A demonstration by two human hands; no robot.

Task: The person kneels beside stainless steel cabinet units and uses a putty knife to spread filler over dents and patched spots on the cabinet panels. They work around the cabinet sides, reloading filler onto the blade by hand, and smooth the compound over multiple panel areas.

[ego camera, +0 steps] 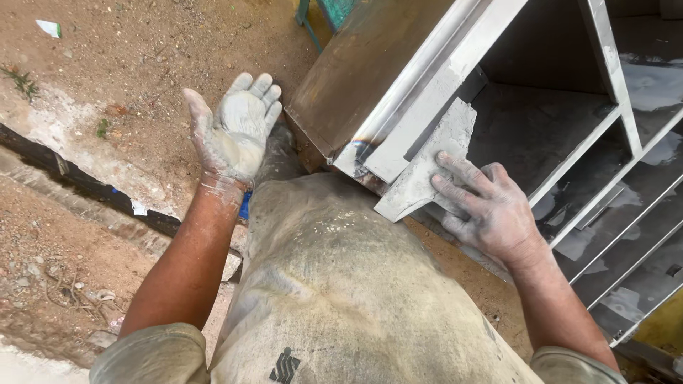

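Grey putty coats both hands at a metal frame.
Left hand (237, 131) hovers open and empty, palm up, over dirt (142, 64); right hand (487, 210) presses a scraper (430, 167) flat against the frame (427, 92) edge.

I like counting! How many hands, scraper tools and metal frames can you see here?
Grey-smeared bare hands: 2, left hand and right hand
Flat putty-coated scraper blade: 1
Grey metal shelf frame: 1
Total: 4
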